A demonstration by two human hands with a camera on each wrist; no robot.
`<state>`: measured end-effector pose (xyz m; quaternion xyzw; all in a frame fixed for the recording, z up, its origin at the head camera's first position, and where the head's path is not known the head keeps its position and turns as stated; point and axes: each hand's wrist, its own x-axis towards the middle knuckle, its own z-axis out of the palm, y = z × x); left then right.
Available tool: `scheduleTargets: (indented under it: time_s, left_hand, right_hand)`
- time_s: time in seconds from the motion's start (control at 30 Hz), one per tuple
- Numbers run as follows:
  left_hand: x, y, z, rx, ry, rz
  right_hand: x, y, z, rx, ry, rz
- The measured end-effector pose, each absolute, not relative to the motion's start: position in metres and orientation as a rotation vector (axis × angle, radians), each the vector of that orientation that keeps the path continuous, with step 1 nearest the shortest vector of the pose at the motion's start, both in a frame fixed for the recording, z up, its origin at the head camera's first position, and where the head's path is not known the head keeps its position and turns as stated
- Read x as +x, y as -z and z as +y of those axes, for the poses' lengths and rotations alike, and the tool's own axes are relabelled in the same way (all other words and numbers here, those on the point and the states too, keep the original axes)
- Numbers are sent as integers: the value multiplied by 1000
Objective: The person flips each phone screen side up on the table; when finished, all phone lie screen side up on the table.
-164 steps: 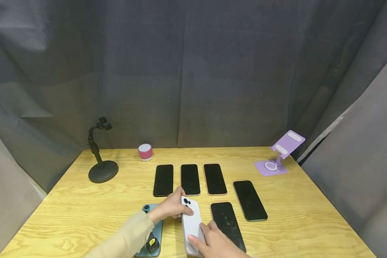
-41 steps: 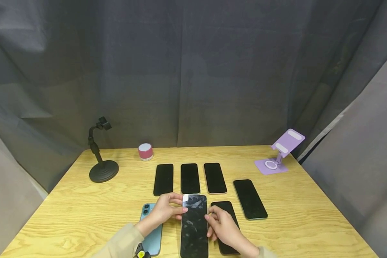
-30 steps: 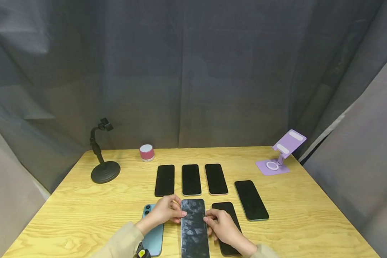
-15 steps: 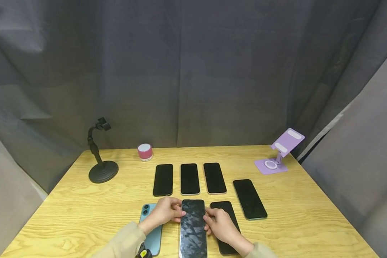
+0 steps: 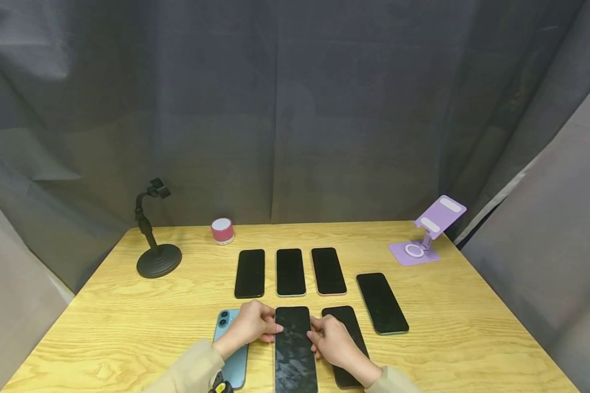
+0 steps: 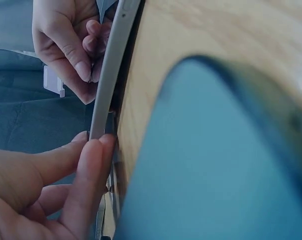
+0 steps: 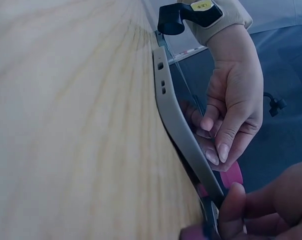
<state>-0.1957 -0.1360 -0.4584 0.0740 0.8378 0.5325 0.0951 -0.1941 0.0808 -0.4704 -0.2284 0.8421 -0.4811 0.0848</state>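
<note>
Between my two hands lies a phone point(image 5: 294, 355) with its smudged dark screen facing up; its pale side edge point(image 6: 109, 75) shows in the left wrist view. My left hand point(image 5: 251, 326) pinches its left edge near the far end, thumb on the screen side. Opposite, my right hand point(image 5: 336, 341) pinches the right edge between thumb and fingers. In the right wrist view the phone's edge point(image 7: 178, 120) runs close over the wood, with a narrow dark gap under it. A blue phone point(image 5: 236, 364), back up, lies beneath my left wrist. A black-screened phone point(image 5: 346, 327) lies partly under my right hand.
Three dark phones, left point(image 5: 250, 273), middle point(image 5: 290, 273) and right point(image 5: 328, 271), form a row behind. Another phone point(image 5: 382, 303) lies to the right. A black stand point(image 5: 158, 261), a pink speaker point(image 5: 222, 232) and a purple stand point(image 5: 437, 218) stand along the back.
Earlier the held phone showed its white back and cameras; it has been turned screen up. Since then its far end has come down, nearer me, with both hands keeping hold.
</note>
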Motion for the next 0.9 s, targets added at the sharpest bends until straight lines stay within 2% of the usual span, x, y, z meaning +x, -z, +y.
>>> scheduleTargets:
  time_s: [0.9]
  left_hand:
    - [-198,456,-133,175,-1490,2538]
  right_hand:
    - [-198,468,76,-620,1389,2563]
